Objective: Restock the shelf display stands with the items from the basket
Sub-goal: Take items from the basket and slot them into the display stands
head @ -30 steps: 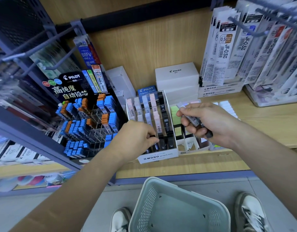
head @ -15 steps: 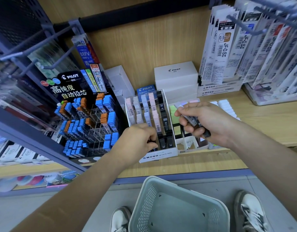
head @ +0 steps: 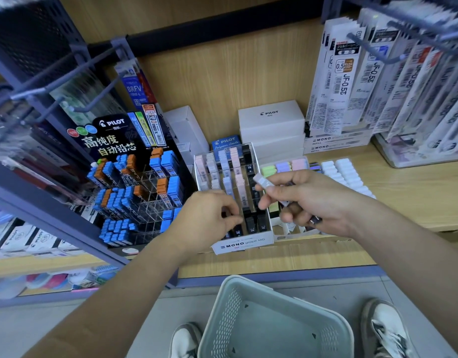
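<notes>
The white MONO display stand (head: pixel 242 244) sits on the wooden shelf, its slots filled with pastel and black lead cases. My left hand (head: pixel 210 218) is at the stand's front rows, fingers curled and pinching a black lead case (head: pixel 237 229) there. My right hand (head: pixel 304 200) hovers just right of the stand and grips a small bundle of lead cases (head: pixel 261 180), one pale case sticking out toward the stand between thumb and forefinger. The grey perforated basket (head: pixel 248 301) stands on the floor below, between my shoes.
A black PILOT lead display (head: pixel 135 182) with blue and orange cases stands left of the MONO stand. White PILOT boxes (head: pixel 270 120) sit behind. A pastel eraser tray (head: pixel 287 165) lies right. Hanging refill packs (head: pixel 352 73) and metal pegs (head: pixel 42 89) jut out overhead.
My left hand stayed at the stand's front rows. My right hand pushed one pale case forward out of the bundle, toward the stand.
</notes>
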`<state>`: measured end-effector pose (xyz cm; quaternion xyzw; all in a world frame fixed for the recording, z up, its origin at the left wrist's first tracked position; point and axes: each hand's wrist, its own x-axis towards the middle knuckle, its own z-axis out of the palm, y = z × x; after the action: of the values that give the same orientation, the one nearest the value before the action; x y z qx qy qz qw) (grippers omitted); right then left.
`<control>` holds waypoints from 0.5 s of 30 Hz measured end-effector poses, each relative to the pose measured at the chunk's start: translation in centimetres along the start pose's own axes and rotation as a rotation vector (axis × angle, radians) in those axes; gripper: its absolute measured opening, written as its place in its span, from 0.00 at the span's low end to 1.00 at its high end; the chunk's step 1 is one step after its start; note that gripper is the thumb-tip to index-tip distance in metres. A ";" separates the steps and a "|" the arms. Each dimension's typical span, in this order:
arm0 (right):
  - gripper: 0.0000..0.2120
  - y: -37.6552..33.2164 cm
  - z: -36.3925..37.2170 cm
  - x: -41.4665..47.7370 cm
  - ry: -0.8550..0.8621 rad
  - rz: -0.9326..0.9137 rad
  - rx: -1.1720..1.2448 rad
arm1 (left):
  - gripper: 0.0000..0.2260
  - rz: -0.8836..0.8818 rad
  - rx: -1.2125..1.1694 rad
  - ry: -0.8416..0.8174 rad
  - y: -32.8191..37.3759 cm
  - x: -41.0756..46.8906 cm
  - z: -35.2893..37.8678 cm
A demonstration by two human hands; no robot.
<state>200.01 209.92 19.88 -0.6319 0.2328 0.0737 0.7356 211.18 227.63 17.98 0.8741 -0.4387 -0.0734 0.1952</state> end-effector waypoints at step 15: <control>0.12 -0.7 2.5 -0.6 -0.136 0.056 0.316 | 0.06 -0.118 -0.414 0.382 5.0 -0.4 -3.4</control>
<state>200.37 212.33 21.02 -0.4951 0.2085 0.0991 0.8376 208.31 226.18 23.13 0.8377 -0.3180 -0.0068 0.4440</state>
